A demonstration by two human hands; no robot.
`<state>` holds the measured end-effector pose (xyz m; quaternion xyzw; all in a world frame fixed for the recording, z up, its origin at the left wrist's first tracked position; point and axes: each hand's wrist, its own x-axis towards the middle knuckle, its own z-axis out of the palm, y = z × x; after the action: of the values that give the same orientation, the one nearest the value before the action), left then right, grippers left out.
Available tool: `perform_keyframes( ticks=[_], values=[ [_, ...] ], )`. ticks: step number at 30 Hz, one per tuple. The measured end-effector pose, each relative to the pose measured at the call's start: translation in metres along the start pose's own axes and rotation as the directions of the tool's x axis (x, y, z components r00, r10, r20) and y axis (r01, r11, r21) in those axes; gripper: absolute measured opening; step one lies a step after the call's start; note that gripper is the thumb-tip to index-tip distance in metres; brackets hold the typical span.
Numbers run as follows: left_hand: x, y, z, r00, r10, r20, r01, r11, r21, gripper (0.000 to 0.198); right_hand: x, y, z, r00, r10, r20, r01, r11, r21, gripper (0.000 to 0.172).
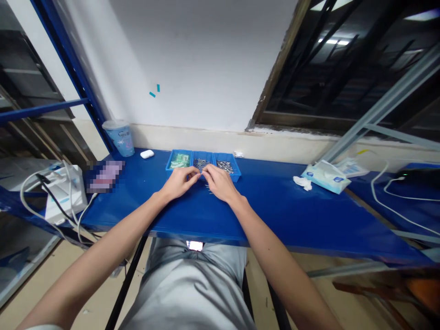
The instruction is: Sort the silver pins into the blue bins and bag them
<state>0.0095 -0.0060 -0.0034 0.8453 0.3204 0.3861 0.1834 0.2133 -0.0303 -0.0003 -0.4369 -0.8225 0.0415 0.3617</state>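
My left hand (180, 182) and my right hand (220, 182) meet fingertip to fingertip just in front of the blue bins. Both are closed in a pinch, and what they hold between them is too small to make out. Right behind my fingers, the middle bin holds a heap of thin metal screw-like pieces (201, 162). The right bin (235, 175) has darker metal pieces in it, and green-and-white packets (180, 160) fill the left one. Several slim metal pieces (208, 188) lie on the blue table beneath my right hand.
A lidded blue cup (121, 140) and a white case (147, 154) stand at the back left. Farther left are a pixelated purple item (106, 176) and a white power strip with cables (65, 195). A tissue box (326, 176) and crumpled tissue (302, 183) lie right.
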Motion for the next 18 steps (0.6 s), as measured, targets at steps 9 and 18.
perform_keyframes(
  ticks=[9,18],
  values=[
    [0.002,0.001,-0.004,0.999,0.028,-0.027,-0.027,0.999,0.043,0.028,0.002,0.003,0.0,0.999,0.008,-0.045,-0.003,0.996,0.094,0.024],
    [0.002,0.0,-0.007,0.99,0.02,-0.143,-0.009,0.997,0.078,0.028,0.004,0.008,-0.013,0.979,-0.015,-0.202,0.036,0.995,0.097,0.015]
  ],
)
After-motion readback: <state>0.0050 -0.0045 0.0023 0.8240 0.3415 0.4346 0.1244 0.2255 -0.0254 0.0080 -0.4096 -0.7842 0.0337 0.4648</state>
